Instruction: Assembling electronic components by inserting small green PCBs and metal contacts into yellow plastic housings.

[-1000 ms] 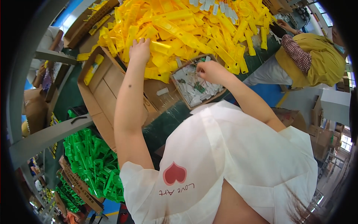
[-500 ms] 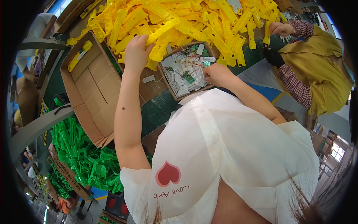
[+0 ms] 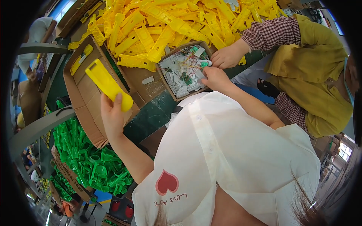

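Left hand (image 3: 112,117) at left centre of the frame, raised over an open cardboard box (image 3: 81,88), clenched around the lower end of 1 long yellow plastic part (image 3: 107,85); thumb laid up its face, part slanting toward the upper left. 2 smaller yellow pieces (image 3: 81,60) lying in the far corner of that same box.

Right hand (image 3: 214,77) at upper centre, resting on the near edge of a small cardboard tray (image 3: 171,90) filled with white pieces, thin wires and small green circuit boards (image 3: 186,71). Fingers curled down into the contents; cannot tell whether anything is pinched between them.

Just above, touching the tray's right rim, another person's hand (image 3: 228,56), reaching in from the upper right on a checked sleeve (image 3: 269,34). Same person dressed in a mustard-yellow garment (image 3: 320,75), filling the right side of the frame.

Across the top, a large heap of yellow plastic parts (image 3: 169,22) spread over a dark green table (image 3: 151,116), reaching down to the tray and the box. 1 small white strip (image 3: 148,80) lying on brown cardboard between box and tray.

At lower left, below the box, a pile of bright green plastic parts (image 3: 90,162). Filling the lower centre, a white shirt (image 3: 233,158) with a red heart print (image 3: 167,182).
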Demonstrator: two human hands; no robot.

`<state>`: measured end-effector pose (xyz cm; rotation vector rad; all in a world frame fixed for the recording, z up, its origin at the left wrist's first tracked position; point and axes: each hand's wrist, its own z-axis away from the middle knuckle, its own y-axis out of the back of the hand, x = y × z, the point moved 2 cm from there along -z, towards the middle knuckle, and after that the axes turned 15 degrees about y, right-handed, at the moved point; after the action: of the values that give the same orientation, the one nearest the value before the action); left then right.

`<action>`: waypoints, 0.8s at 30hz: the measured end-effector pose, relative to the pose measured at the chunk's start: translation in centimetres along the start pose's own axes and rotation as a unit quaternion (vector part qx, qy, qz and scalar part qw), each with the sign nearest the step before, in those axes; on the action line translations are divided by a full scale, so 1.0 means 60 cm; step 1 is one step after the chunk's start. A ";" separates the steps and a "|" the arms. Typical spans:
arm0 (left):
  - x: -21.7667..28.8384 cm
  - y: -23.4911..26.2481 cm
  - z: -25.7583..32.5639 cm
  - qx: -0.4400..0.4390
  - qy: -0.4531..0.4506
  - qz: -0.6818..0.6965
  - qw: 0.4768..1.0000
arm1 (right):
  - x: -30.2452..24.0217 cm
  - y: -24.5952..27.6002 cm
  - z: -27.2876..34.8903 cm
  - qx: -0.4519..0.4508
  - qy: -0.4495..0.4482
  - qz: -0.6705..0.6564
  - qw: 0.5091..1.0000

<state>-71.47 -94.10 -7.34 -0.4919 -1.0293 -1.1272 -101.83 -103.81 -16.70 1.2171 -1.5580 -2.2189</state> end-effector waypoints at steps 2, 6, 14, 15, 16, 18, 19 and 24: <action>-0.035 0.007 0.011 -0.011 0.051 -0.021 0.998 | -0.001 -0.005 0.001 0.073 0.028 0.071 0.994; -0.065 0.006 0.030 -0.033 0.104 0.061 0.992 | -0.022 -0.014 0.003 0.042 0.080 0.140 0.986; -0.080 -0.012 0.060 -0.011 0.015 0.234 0.972 | -0.011 -0.046 0.007 -0.153 -0.010 0.077 0.985; -0.071 -0.011 0.062 -0.021 -0.015 0.285 0.958 | 0.000 -0.049 0.008 -0.152 -0.011 0.078 0.985; -0.062 -0.010 0.065 -0.032 -0.045 0.335 0.941 | 0.008 -0.047 0.008 -0.108 0.024 0.063 0.992; -0.037 -0.023 0.074 -0.129 -0.029 0.400 0.907 | -0.009 -0.028 0.002 -0.062 0.063 0.048 0.995; -0.027 -0.039 0.074 -0.171 -0.005 0.425 0.889 | -0.017 -0.014 0.005 -0.034 0.043 -0.085 0.995; -0.034 -0.133 0.055 -0.298 0.106 0.371 0.873 | -0.105 0.080 -0.004 -0.060 -0.041 -0.496 0.865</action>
<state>-80.20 -93.68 -8.81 -1.1192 -0.2084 -0.7436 -98.97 -102.61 -9.43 2.2518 -0.8163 -2.8675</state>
